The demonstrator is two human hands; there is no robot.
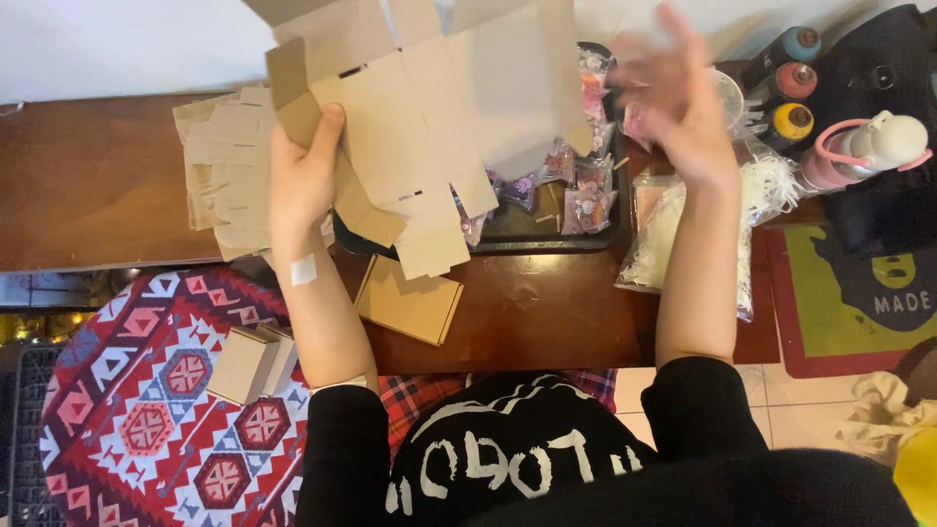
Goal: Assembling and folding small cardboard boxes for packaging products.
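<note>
Head view: a flat, unfolded cardboard box blank (429,107) is held up over a dark wooden table (547,312) by the left hand.

The blank fills the 12 o'clock part of the frame, its flaps hanging toward the tray below. The left hand (305,181) grips its 9 o'clock edge, thumb on top and fingers hidden behind the card. The right hand (683,102), at 1 o'clock, is blurred, fingers spread wide, holding nothing, just beside the blank's right edge. Under the blank sits a dark tray (547,232) of small wrapped packets. A stack of more flat blanks (229,161) lies at 10 o'clock, a folded brown box (410,301) rests on the table near centre, and two more folded boxes (252,363) sit at 8 o'clock on a patterned red cushion (127,410). A bag of white paper shred (673,229) lies at 3 o'clock.
</note>
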